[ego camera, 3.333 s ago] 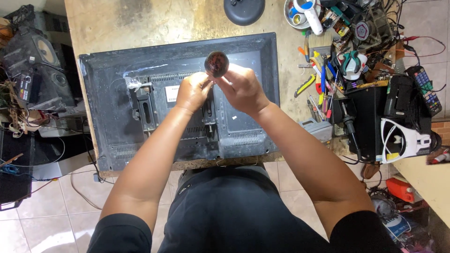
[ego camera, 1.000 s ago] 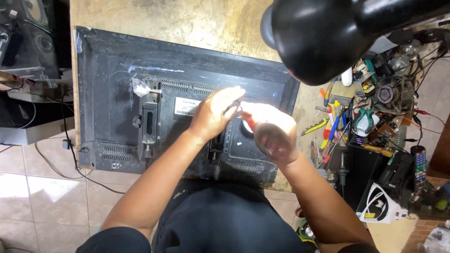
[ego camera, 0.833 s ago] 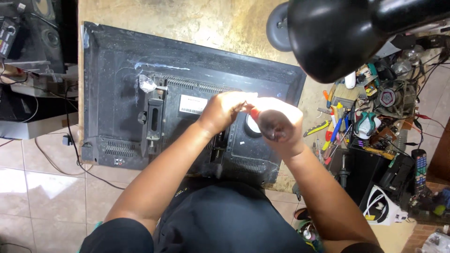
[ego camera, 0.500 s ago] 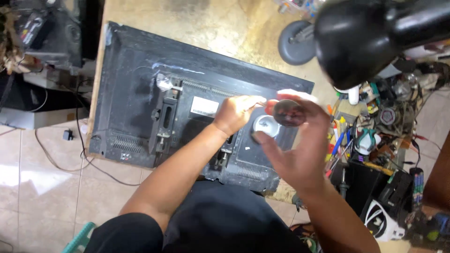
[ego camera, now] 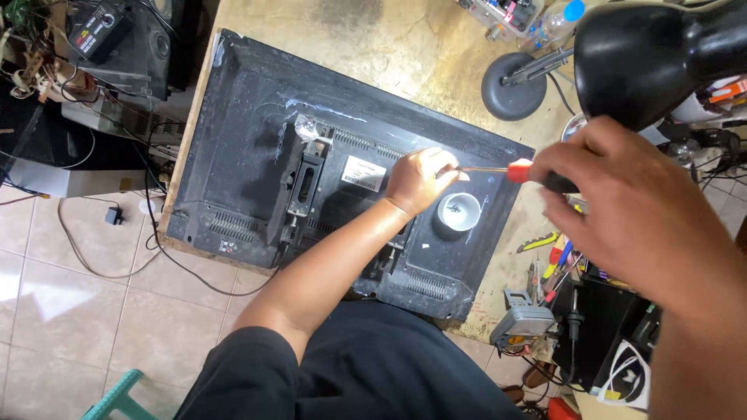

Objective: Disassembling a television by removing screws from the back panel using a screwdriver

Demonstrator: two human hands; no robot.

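The television (ego camera: 257, 155) is lying face down on the workbench (ego camera: 405, 54), its back cover still in place. The right hand (ego camera: 638, 210) is gripping a red-handled screwdriver (ego camera: 529, 173); the left hand (ego camera: 420, 180) is pinching its tip. A small white cup (ego camera: 459, 211) is sitting just beside, its contents too small to tell; unscrewing seems underway.

Matt black plastic on the flat television back panel (ego camera: 257, 155), dusty and scuffed with pale smears; glossy white on the small round cup (ego camera: 459, 211) resting on it. Bare thin metal shaft and shiny red-and-black plastic handle on the screwdriver (ego camera: 517, 171). Worn, stained, rough tan wood on the worktop (ego camera: 405, 54); smooth glossy black on the lamp shade (ego camera: 654, 54).
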